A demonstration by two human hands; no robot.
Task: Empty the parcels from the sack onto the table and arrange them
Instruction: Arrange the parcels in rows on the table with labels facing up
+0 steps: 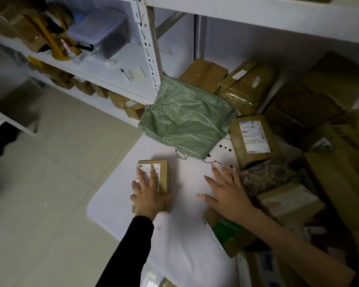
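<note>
Head view, the only one. Step judged in hand: arranging, with the emptying apparently done or close to it. Sack [187,119], green woven, slumped and crumpled at the far edge of the table [184,235], leaning on boxes behind; contents, if any, not visible. Small box [163,172], brown card with white label uppermost, flat near the table's left edge, well apart from the other parcels. Left hand [148,191], dark sleeve: palm down on the small box, fingers [153,175] straight and spread across the label, pressing rather than gripping, nothing clasped. Right hand [226,189], bare forearm: fingers [217,172] splayed wide and flat, low over bare tabletop, just beside a patterned parcel [263,175] and near a labelled box [254,137]; contact with the table not possible to tell; nothing held. Heap [288,201] of further brown parcels crowding the right side, some overlapping. Shelving [104,65] at rear left, more cartons on it. Next move, by judgement: squaring the small box into place, then drawing a parcel from the heap with the right hand; calls for a change from flat press to a true grasp, and care against toppling stacked ones
</note>
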